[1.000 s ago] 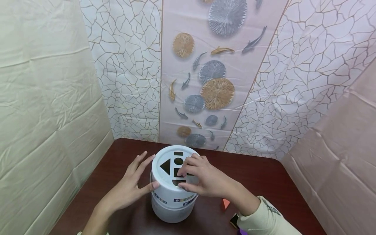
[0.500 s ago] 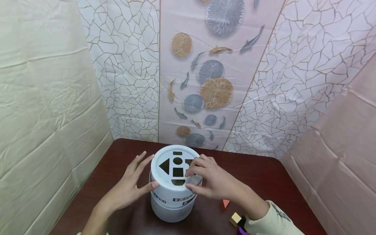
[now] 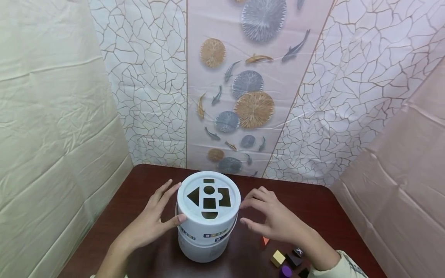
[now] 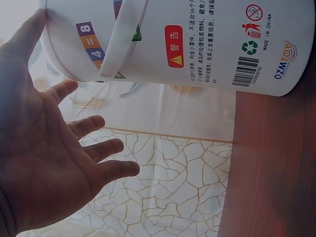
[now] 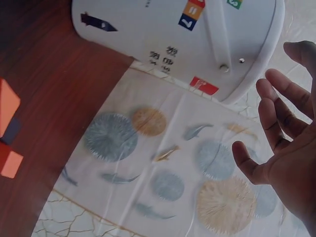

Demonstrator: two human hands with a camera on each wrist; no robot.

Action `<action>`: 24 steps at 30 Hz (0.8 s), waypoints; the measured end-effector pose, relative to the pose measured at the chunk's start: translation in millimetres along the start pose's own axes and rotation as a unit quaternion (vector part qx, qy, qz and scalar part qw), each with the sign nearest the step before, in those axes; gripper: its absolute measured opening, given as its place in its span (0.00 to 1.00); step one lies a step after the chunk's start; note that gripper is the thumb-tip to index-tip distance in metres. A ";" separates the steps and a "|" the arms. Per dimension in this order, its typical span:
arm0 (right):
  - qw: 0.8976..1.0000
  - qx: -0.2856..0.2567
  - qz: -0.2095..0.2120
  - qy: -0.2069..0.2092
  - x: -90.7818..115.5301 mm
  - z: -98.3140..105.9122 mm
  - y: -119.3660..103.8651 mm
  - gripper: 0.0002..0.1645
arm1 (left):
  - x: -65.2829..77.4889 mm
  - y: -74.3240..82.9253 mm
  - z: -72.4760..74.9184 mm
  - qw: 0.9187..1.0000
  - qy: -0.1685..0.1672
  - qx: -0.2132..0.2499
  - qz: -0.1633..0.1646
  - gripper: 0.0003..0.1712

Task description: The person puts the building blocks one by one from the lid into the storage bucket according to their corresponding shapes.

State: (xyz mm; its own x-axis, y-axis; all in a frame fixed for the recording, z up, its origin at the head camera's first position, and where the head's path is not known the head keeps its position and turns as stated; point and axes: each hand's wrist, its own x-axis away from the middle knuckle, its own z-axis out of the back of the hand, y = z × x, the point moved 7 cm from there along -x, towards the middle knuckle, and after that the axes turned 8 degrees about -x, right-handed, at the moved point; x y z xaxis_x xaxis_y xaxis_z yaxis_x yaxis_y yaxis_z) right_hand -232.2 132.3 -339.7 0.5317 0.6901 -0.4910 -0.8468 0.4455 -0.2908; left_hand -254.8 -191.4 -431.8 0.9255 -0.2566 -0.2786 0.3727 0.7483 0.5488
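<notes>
A white toy bucket point(image 3: 205, 251) stands upright on the table, its lid point(image 3: 187, 213) cut with a triangle, a circle, a square and other shaped holes. Along the left side of the lid, my left hand point(image 3: 153, 218) spreads its fingers; thumb and index fingertips touch the rim. In the left wrist view the remaining fingers stretch out free beside the bucket point(image 4: 197, 44). My right hand point(image 3: 274, 216) is just right of the lid, fingers loosely bent, with nothing in it. The right wrist view has this hand point(image 5: 291, 148) beside the bucket's rim point(image 5: 271, 54).
Right of the bucket, near my right forearm, lie a yellow block point(image 3: 278, 258), a purple cylinder point(image 3: 286, 272), several black blocks point(image 3: 293, 261) and an orange piece point(image 3: 265, 241). Patterned cloth point(image 3: 153, 96) hangs behind the dark red table point(image 3: 313, 200).
My right hand has moved right, from over the lid's holes to beside the bucket, uncovering the holes. More blocks now show by the forearm. My left hand has stayed at the rim.
</notes>
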 end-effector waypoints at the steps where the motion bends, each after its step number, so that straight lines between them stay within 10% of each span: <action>1: 1.000 0.003 -0.002 0.001 2.5 0.4 1.2 0.17 | 0.1 0.0 -0.3 1.000 -0.002 0.001 0.001 0.54; 24: 0.995 0.042 -0.089 0.022 70.1 9.5 44.9 0.28 | -1.7 6.7 2.4 1.000 -0.012 -0.007 -0.006 0.54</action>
State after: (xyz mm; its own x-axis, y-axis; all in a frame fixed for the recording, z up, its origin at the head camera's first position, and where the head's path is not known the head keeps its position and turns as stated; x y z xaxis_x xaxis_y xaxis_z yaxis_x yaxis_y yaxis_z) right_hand -232.7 206.1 -379.5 0.6697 0.5711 -0.4746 -0.7342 0.6052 -0.3077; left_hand -253.7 -187.4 -425.8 0.9227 -0.2791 -0.2659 0.3820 0.7538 0.5347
